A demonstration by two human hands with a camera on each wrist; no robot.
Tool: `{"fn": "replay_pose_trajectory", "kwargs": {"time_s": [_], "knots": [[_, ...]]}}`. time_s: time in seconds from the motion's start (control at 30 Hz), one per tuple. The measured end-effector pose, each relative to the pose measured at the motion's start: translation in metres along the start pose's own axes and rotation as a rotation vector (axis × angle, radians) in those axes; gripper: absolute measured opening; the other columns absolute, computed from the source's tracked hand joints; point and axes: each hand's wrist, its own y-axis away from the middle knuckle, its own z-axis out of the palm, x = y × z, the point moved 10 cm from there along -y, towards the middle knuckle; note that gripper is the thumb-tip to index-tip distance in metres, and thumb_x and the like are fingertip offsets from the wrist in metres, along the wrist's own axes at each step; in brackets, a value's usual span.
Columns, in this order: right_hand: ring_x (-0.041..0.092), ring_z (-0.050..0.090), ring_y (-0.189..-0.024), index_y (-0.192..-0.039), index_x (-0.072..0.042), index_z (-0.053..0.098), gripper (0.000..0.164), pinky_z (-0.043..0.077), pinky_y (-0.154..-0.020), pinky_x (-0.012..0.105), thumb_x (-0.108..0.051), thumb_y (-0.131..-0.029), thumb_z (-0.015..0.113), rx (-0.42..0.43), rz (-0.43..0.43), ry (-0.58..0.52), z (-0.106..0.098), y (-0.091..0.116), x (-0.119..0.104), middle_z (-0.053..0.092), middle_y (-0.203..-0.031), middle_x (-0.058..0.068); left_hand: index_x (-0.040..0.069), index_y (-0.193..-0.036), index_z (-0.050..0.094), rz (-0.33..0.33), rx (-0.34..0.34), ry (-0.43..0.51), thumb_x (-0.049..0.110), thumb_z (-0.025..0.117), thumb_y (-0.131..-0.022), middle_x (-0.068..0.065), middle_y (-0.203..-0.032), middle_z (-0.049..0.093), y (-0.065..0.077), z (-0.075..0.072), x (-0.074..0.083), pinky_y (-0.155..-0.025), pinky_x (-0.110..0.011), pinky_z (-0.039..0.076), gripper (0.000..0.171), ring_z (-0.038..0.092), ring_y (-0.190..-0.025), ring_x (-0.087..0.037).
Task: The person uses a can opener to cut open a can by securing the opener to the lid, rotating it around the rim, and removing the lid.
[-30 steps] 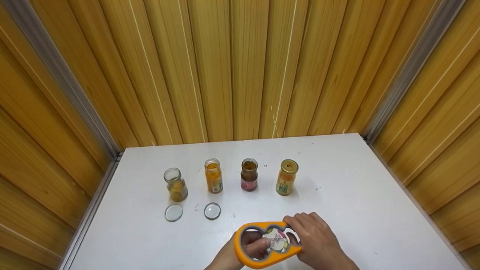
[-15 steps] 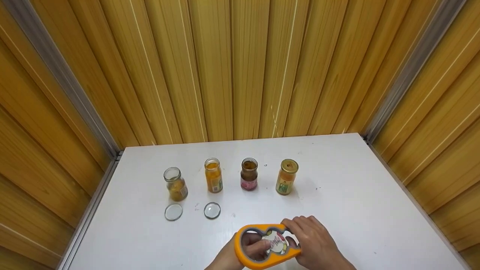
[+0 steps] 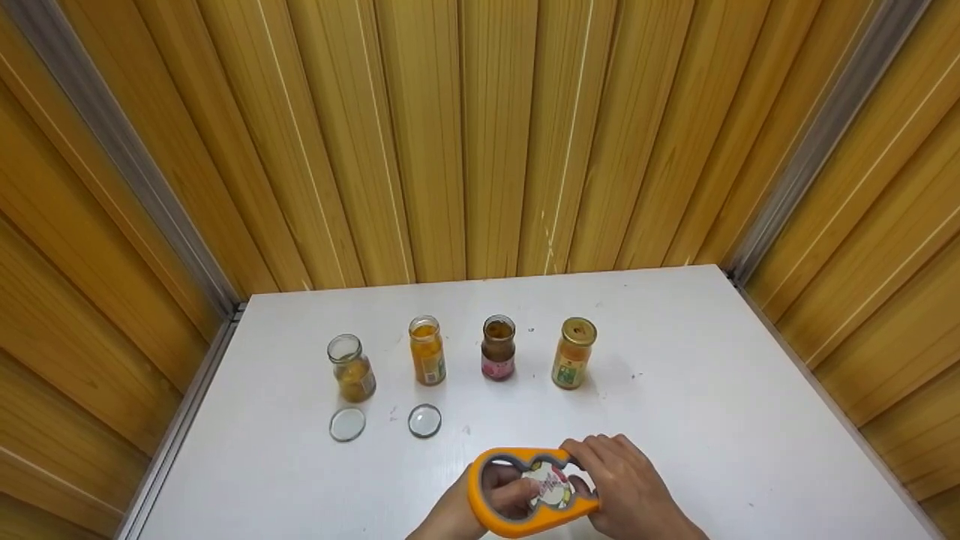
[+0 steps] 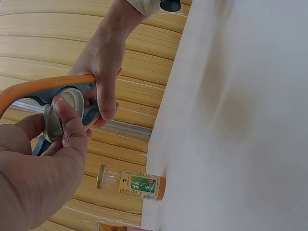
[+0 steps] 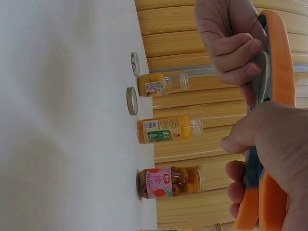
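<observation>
My right hand [image 3: 626,484] grips one end of an orange multi-ring jar opener [image 3: 551,516] with a grey inner edge. Within one of the opener's openings sits a round jar lid [image 3: 553,484] with a printed white top. My left hand [image 3: 510,493] reaches up from below, its thumb and fingers pinching that lid; the left wrist view shows the thumb [image 4: 70,113] across the lid's inner side. Both hands hold these above the near part of the table. Nearest in front stands a capped jar [image 3: 572,356] with a gold lid and a yellow-green label.
Three lidless jars stand on the white table [image 3: 712,390]: a brown-filled jar with a pink label [image 3: 498,352], an orange-filled jar [image 3: 428,352] and a yellow-filled jar [image 3: 352,371]. Two loose lids lie before the left pair, one lid [image 3: 424,421] beside another lid [image 3: 347,424]. Wood-look walls [image 3: 487,150] enclose the table.
Over the last second, my right hand and the opener's right end have shifted slightly down and left. The lid stays pinched in my left hand; the jars have not moved.
</observation>
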Motion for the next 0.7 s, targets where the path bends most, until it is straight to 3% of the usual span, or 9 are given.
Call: {"fn": "replay_pose_trajectory", "kwargs": {"time_s": [0.13, 0.27, 0.7], "knots": [[0.002, 0.045, -0.074, -0.114, -0.019, 0.057, 0.041, 0.044, -0.067, 0.027, -0.019, -0.076, 0.07, 0.019, -0.004, 0.006, -0.001, 0.0, 0.0, 0.053, -0.086, -0.012, 0.009, -0.105, 0.067, 0.016, -0.006, 0.026, 0.044, 0.069, -0.079, -0.009, -0.095, 0.069, -0.002, 0.002, 0.004, -0.078, -0.032, 0.053, 0.044, 0.065, -0.086, -0.02], [0.002, 0.045, -0.074, -0.115, -0.018, 0.057, 0.041, 0.044, -0.067, 0.028, -0.02, -0.076, 0.071, -0.001, 0.01, 0.005, 0.001, 0.0, 0.001, 0.054, -0.086, -0.012, 0.009, -0.1, 0.069, -0.013, 0.042, -0.023, 0.049, 0.069, -0.076, -0.006, -0.09, 0.069, -0.002, -0.003, 0.002, -0.076, -0.032, 0.053, 0.046, 0.065, -0.082, -0.019], [0.006, 0.046, -0.081, -0.122, -0.013, 0.051, 0.043, 0.044, -0.075, 0.032, -0.011, -0.082, 0.066, -0.113, 0.023, -0.052, 0.013, 0.001, 0.005, 0.053, -0.095, -0.008, 0.01, -0.109, 0.065, -0.011, 0.047, -0.026, 0.041, 0.07, -0.079, -0.006, -0.09, 0.069, -0.005, -0.006, 0.001, -0.077, -0.034, 0.053, 0.043, 0.064, -0.082, -0.02]]}}
